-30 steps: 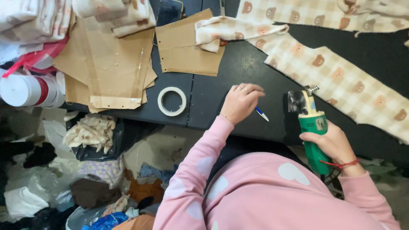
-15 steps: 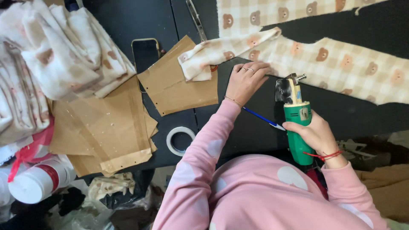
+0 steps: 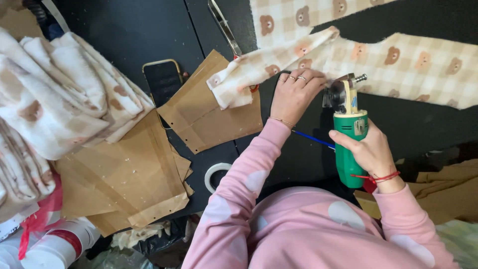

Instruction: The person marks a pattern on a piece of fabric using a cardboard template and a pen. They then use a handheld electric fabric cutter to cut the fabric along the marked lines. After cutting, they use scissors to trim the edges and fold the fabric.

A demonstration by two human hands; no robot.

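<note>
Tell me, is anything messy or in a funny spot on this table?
Yes. A dark phone lies half under the brown paper patterns, where cutting goes on. The left hand rests on bear-print fabric right beside the green cutter head.

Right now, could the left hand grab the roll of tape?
Probably yes. The left hand rests on the bear cloth, holding nothing. The tape lies on the dark table beside the left sleeve, with nothing on top of it.
</note>
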